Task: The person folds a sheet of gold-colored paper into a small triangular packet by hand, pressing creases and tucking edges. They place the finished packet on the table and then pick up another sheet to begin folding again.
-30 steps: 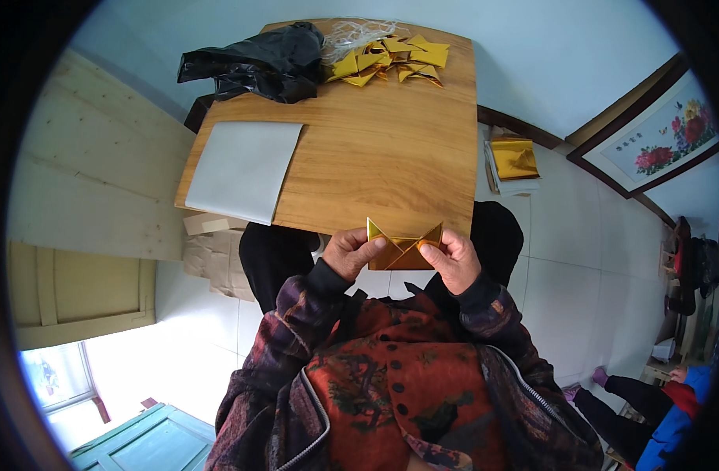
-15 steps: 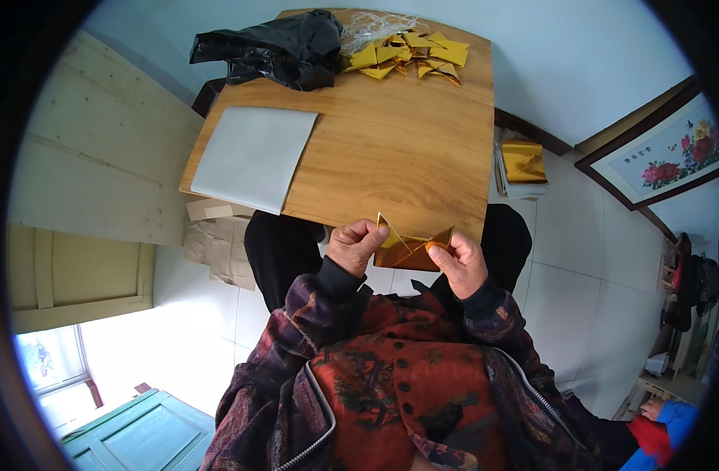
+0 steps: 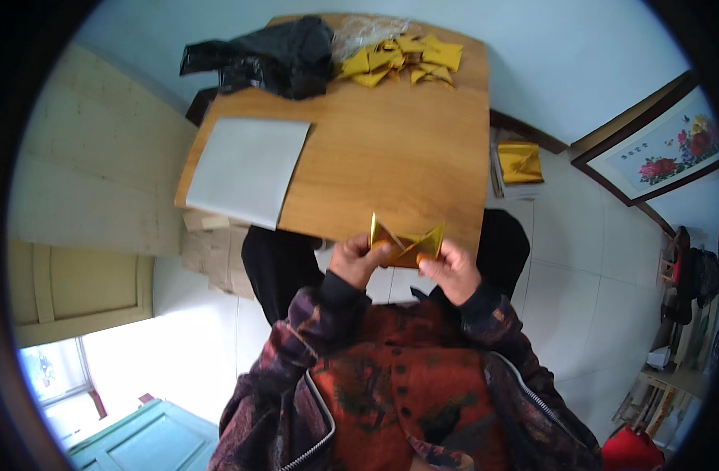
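Observation:
Between my two hands is a folded gold foil paper (image 3: 407, 248) with two pointed ends standing up, just off the table's near edge. My left hand (image 3: 360, 260) grips its left side, thumb on the near face. Its right side is pinched by my right hand (image 3: 451, 272), the thumb also in front. The fingers behind the paper are partly hidden. A pile of similar folded gold papers (image 3: 442, 53) lies at the far end of the wooden table (image 3: 383, 149).
A black plastic bag (image 3: 277, 59) and clear plastic (image 3: 371, 31) lie by the pile. A grey sheet (image 3: 250, 169) covers the table's left. Gold foil sheets (image 3: 520, 162) sit on a stack right of the table. A framed flower picture (image 3: 658, 149) leans at the right wall.
My hands have shifted slightly down and left with the gold paper. Its two points now stand up more evenly, and its middle looks more spread. At lower right, a blue sleeve has left view.

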`<state>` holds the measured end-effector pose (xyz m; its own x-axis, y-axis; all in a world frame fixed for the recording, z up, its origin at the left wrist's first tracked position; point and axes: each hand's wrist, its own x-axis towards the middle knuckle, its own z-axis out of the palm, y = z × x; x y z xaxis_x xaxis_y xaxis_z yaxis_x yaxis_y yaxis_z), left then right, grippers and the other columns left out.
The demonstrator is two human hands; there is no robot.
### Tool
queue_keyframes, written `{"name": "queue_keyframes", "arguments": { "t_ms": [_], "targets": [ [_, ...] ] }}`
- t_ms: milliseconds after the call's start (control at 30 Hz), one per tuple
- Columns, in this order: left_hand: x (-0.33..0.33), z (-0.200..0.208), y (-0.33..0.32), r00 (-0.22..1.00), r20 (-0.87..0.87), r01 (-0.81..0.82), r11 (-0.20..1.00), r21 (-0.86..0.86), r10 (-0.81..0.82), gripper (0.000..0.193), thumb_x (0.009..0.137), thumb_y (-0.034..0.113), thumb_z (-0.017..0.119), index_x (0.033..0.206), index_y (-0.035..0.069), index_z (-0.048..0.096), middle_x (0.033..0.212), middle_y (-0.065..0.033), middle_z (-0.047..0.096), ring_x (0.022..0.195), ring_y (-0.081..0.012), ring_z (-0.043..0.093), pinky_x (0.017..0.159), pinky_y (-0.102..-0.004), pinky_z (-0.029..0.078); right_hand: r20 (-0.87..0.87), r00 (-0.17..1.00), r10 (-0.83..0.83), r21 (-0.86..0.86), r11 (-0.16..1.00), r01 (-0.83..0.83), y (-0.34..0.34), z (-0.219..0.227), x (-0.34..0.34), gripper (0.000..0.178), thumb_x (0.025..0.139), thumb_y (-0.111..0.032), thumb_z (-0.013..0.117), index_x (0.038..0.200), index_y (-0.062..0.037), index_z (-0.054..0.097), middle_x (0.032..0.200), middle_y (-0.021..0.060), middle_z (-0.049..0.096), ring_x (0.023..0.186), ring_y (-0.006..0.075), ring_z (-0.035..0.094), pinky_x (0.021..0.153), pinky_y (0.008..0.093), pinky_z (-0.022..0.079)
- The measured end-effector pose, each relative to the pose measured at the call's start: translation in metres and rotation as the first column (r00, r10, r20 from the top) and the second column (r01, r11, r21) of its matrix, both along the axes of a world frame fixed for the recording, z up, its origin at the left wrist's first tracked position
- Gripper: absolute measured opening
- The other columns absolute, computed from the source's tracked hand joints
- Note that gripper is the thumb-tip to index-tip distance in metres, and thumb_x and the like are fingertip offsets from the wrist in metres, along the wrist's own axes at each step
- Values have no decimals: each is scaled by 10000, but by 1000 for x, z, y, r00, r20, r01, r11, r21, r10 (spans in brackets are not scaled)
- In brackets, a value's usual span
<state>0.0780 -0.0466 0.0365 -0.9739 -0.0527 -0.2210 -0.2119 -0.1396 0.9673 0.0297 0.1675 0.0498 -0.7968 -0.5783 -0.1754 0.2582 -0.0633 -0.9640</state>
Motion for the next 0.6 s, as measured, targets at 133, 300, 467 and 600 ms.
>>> {"name": "queue_keyframes", "arguments": {
  "t_ms": [133,300,467,600],
  "targets": [
    [-15,-1,1,969,-212,-110,990,83,126,254,920,186,673,1084,-7,652,915,-47,693,844,-116,641,705,-293,520,17,1000,-7,88,996,5,2,-3,-27,156,931,-159,641,1020,-33,618,820,23,648,750,98,614,691,251,506],
    [-36,-15,-36,909,-417,-335,635,-696,23,174,836,119,689,979,26,656,837,-127,672,785,-281,652,695,-370,516,-25,986,-165,165,972,167,9,-9,-122,129,933,-126,606,997,-13,601,815,59,660,674,100,612,597,239,494],
    [-43,-38,-43,865,-500,-389,569,-725,-46,90,753,83,722,821,74,664,755,-101,631,704,-314,608,626,-409,484,15,962,-274,230,937,263,-14,-22,-240,132,932,-170,601,946,-39,604,788,55,661,595,91,587,496,219,424],
    [-42,-39,-38,855,-517,-427,501,-753,-48,119,726,75,741,816,100,668,746,-71,627,689,-291,600,605,-396,474,-26,967,-252,245,937,250,-48,-10,-330,169,944,-208,599,981,-44,590,825,49,673,642,102,619,506,238,442]
  ]
}}
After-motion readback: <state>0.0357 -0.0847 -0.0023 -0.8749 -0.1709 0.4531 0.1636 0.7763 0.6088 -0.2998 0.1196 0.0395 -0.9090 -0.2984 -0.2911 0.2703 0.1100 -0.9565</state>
